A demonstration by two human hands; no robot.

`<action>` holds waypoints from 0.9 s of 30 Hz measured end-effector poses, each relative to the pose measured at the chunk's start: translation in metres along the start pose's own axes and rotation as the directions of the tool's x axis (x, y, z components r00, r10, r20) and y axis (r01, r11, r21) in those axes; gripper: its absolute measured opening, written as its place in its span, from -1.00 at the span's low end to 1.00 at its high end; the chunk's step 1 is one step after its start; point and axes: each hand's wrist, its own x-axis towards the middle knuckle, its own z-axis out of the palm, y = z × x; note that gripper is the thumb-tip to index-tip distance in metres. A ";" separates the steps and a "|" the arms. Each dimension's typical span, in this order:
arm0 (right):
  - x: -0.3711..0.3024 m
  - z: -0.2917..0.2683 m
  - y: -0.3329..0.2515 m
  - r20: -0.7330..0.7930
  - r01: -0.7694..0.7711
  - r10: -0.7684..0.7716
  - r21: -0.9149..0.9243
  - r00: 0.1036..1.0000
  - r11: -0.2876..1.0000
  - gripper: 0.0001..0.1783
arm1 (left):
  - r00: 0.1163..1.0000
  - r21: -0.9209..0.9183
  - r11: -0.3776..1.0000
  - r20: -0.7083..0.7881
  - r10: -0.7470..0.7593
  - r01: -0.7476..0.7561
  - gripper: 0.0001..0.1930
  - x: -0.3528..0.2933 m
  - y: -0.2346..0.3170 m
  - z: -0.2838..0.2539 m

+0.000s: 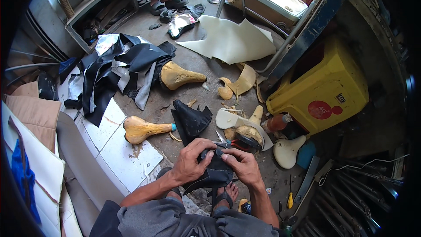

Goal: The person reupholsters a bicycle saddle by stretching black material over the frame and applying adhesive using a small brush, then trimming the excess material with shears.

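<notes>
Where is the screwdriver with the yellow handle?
In the head view, the screwdriver lies at lower right, between the person's right forearm and a flat grey strip.

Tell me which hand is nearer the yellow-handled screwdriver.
Right. The right hand is forward and left of the yellow-handled screwdriver; the left hand is farther left.

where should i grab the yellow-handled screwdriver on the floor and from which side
Probably by the screwdriver's yellow handle, from above with the right hand: it lies on that side, thick handle toward the person, thin shaft pointing away. That hand is pinching the black piece, so it would likely need freeing first.
</notes>
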 end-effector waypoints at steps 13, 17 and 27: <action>-0.036 -0.071 0.067 -0.483 -0.105 -0.031 -0.253 0.875 0.962 -0.58 | 0.937 0.034 0.939 -0.081 -0.339 0.343 -0.90 -0.007 -0.024 0.023; -0.097 -0.137 0.184 -0.799 -0.469 -0.145 -0.478 0.584 0.743 -0.57 | 0.905 0.043 0.908 -0.114 -0.410 0.416 -0.86 -0.002 -0.022 0.014; -0.145 -0.164 0.265 -0.678 -0.488 -0.163 -0.655 0.717 0.577 -0.53 | 0.898 0.006 0.903 -0.117 -0.425 0.429 -0.85 0.005 -0.016 0.033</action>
